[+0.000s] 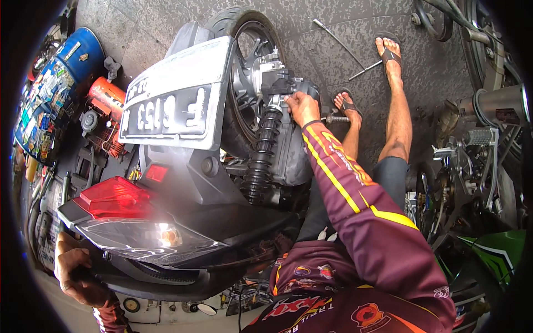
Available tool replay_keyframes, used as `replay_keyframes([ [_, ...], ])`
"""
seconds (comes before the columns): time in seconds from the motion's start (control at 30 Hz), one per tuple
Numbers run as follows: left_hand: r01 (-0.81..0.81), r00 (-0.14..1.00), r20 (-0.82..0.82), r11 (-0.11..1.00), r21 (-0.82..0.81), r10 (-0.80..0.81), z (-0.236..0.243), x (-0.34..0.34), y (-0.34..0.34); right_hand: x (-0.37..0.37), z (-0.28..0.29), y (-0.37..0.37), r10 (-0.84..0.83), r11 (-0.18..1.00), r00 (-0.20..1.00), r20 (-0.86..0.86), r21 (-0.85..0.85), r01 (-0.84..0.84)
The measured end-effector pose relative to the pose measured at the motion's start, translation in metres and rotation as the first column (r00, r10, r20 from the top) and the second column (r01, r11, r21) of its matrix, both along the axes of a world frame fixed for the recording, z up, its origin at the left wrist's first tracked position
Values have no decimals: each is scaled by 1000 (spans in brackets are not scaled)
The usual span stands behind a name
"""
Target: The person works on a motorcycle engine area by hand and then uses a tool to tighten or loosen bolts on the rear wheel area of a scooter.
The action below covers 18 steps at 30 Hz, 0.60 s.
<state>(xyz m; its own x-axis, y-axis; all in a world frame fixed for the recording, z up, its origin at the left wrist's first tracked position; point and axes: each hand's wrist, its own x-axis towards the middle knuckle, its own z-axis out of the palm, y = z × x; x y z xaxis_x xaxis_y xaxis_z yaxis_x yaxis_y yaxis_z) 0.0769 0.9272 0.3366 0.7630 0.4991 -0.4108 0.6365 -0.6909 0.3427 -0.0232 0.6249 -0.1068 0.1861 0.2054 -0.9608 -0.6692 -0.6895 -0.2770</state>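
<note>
A dark scooter's tail fills the middle, with a red tail light (114, 198), a license plate (177, 91) and a rear wheel (252, 33). My left hand (73, 272) is closed around the grab rail at the tail's lower left, its fingers curled over the edge. Beside the wheel runs a black coil-spring shock absorber (262, 150). At its far end, next to the lower mount, my right hand (303, 109) is closed with thumb and fingers pinched together. Whatever lies between those fingertips is too small to tell.
On the floor past my feet lies a T-handle wrench (337, 41). A blue drum (83, 50) and an orange-red machine (106, 95) stand at left. Along the right are motorcycle parts, a metal exhaust muffler (502, 105) and a green body panel (497, 252).
</note>
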Motion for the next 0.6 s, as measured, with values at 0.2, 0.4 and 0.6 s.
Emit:
replay_keyframes([
  [0.2,-34,998,-58,999,38,37,5,-2,4,-6,0,1,268,960,946,182,-126,-248],
  [0.4,-14,999,-35,1000,-15,13,4,1,1,-9,5,2,-24,999,997,77,-44,27],
  [0.6,-28,999,-19,999,-33,28,1,-1,1,-10,3,0,99,992,984,150,-94,-86],
])
